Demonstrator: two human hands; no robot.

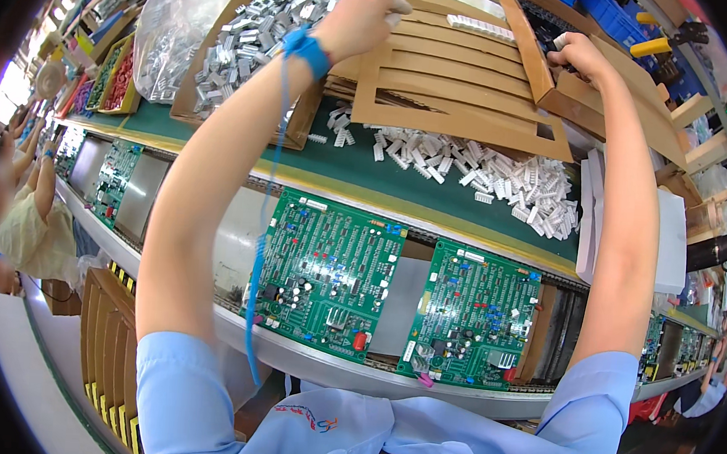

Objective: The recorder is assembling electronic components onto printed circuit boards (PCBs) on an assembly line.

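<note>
My left hand [362, 23], with a blue wrist strap [307, 52] and coiled cord, reaches over the far edge of slatted cardboard [451, 60]. Its fingers are drawn together, pale covers on the tips; anything between them is too small to make out. A row of white connectors [481, 27] lies on the cardboard to its right. My right hand [584, 57] dips into an open cardboard box [533, 62] of small black parts [550, 25]. Its fingers are bent inward, partly hidden, and what they grip cannot be made out.
Two green circuit boards [327, 267] [472, 319] sit on the conveyor rails before me. Loose white connectors [510, 182] cover part of the green bench. A box of grey metal parts [263, 30] stands left. A co-worker [36, 212] is at the far left.
</note>
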